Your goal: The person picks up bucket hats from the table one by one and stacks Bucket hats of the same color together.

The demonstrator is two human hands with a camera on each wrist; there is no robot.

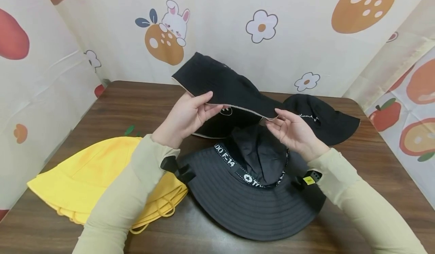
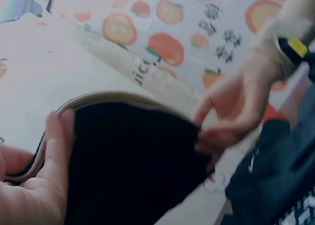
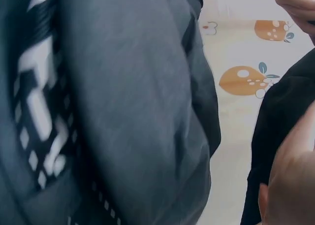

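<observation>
A black bucket hat with pale edging is held up above the table, tilted so its left end is higher. My left hand pinches its lower edge, thumb in front. At the right end my right hand grips the same edge between thumb and fingers. In the left wrist view the hat hangs between both hands. Under the raised edge, more black cloth shows a small white drawing, partly hidden. Just below the hands lies a dark grey wide-brimmed hat with a white-lettered band.
Yellow hats with cords lie stacked at the left, partly behind my left sleeve. Another black hat with white script rests at the back right of the brown wooden table. A fruit-patterned curtain stands behind.
</observation>
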